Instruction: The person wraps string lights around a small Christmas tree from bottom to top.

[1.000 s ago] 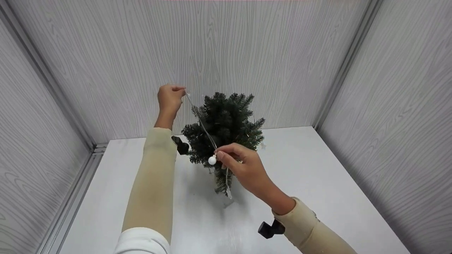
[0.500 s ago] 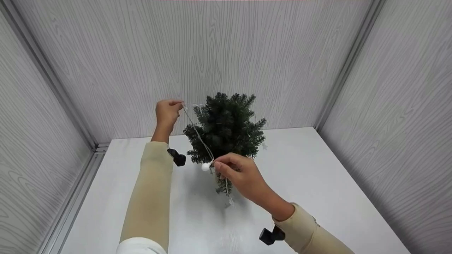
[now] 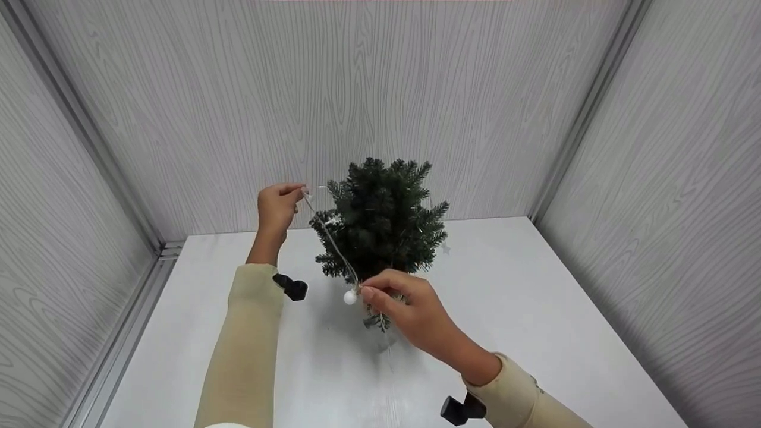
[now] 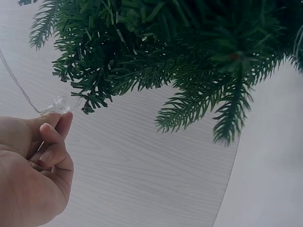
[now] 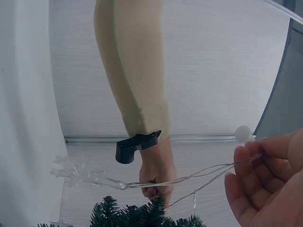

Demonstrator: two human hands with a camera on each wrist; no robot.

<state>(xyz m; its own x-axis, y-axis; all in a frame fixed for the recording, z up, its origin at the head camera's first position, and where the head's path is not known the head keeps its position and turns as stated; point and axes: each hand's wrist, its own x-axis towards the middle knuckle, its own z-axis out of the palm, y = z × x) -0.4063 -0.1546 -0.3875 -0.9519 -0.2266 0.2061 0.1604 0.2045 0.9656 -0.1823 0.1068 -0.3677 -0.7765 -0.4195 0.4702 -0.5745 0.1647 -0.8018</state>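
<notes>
A small green artificial Christmas tree (image 3: 380,220) stands upright at the back of the white table. Left of it, my left hand (image 3: 276,208) pinches a string light (image 3: 333,241), whose thin clear wire slants down to my right hand. In the left wrist view a clear snowflake-shaped light (image 4: 59,103) sits at those fingertips, beside the needles. In front of the tree's lower part, my right hand (image 3: 410,303) pinches the wire near a white ball bulb (image 3: 350,297). Another clear snowflake light (image 5: 80,172) hangs from the wire in the right wrist view. My right hand hides the tree's base.
Grey wood-grain panels (image 3: 333,77) close off the back and both sides of the white table (image 3: 511,285). A pale star-shaped piece (image 3: 446,248) shows at the tree's right edge. Black wrist cameras (image 3: 291,288) stick out from both sleeves.
My left hand has come down along the tree's left side, still pinching the wire. The right hand has dropped a little with the white ball bulb.
</notes>
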